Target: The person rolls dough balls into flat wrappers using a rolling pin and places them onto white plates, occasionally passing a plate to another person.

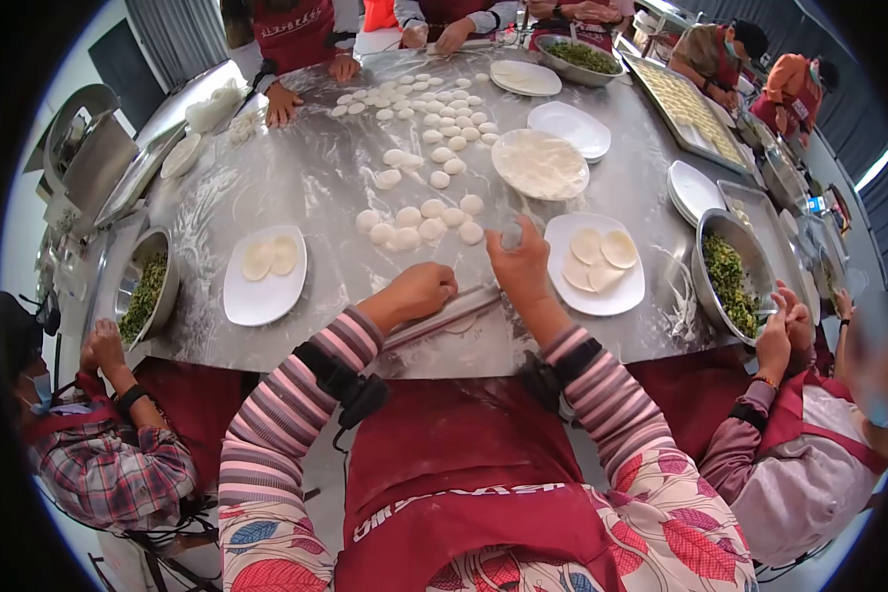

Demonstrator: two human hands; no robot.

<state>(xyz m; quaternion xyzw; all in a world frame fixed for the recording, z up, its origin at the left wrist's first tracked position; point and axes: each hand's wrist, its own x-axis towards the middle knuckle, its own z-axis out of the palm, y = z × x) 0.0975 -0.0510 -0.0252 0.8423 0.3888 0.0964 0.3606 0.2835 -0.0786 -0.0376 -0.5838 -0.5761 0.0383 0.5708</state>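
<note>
My left hand (411, 296) is closed near the table's front edge, its fingers curled; whatever is in them, if anything, is hidden. Just below it lies a rolling pin (456, 308), slanting up towards my right wrist. My right hand (523, 264) is raised over the pin's far end, thumb and forefinger apart, with only the tabletop showing between them. Ahead of both hands sits a cluster of small white dough pieces (432, 229). To the right, a white plate (574, 296) holds several round dough wrappers (617, 250). Another plate (252, 311) on the left bears two wrappers (258, 260).
A plate of flour (541, 163) stands beyond my right hand. More dough pieces (405, 94) spread across the floured metal table (316, 178). Bowls of green filling (730, 271) (146, 296) flank me, with co-workers close on both sides. A tray of dumplings (686, 113) lies far right.
</note>
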